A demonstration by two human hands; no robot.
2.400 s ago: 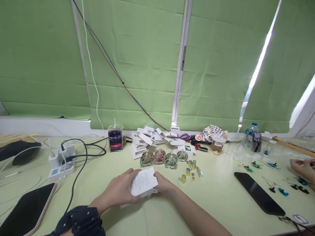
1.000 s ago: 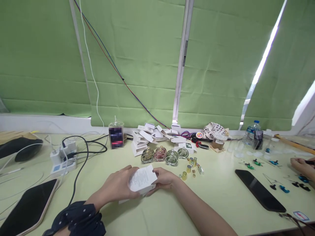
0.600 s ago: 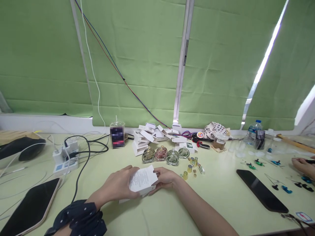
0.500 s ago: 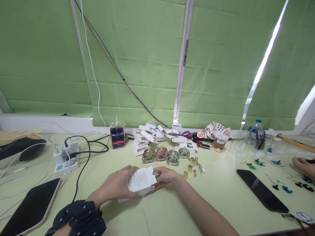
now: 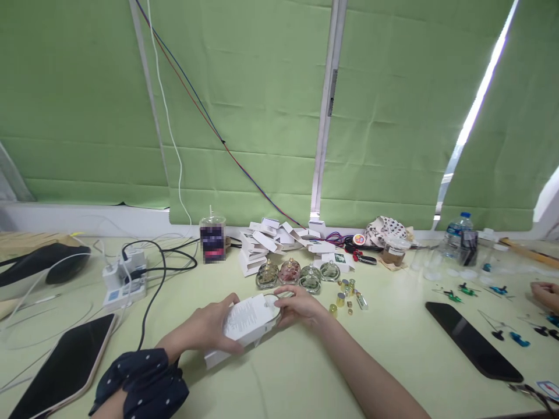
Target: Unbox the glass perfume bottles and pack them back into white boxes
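Note:
My left hand (image 5: 210, 330) is wrapped round a white printed box (image 5: 248, 317), tilted above the table near the front. At the box's right end, the fingers of my right hand (image 5: 297, 306) close on a rounded, clear item (image 5: 275, 302), partly inside the box and mostly hidden. Just behind my hands stand several ornate glass bottles, among them a pink one (image 5: 289, 272) and a greenish one (image 5: 310, 279). Small gold caps (image 5: 340, 299) and a little vial (image 5: 361, 301) lie to the right of them.
Behind the bottles is a pile of white boxes (image 5: 266, 240). A lidded cup (image 5: 212, 240), power strip (image 5: 125, 291) and tablet (image 5: 65, 366) are on the left. At right lie a black phone (image 5: 474, 341), earphones (image 5: 519, 339) and another person's hand (image 5: 545, 295).
The box has tilted and its open flap no longer sticks up at the right end. My right hand's fingers have moved up onto the clear item. The whole view has shifted slightly.

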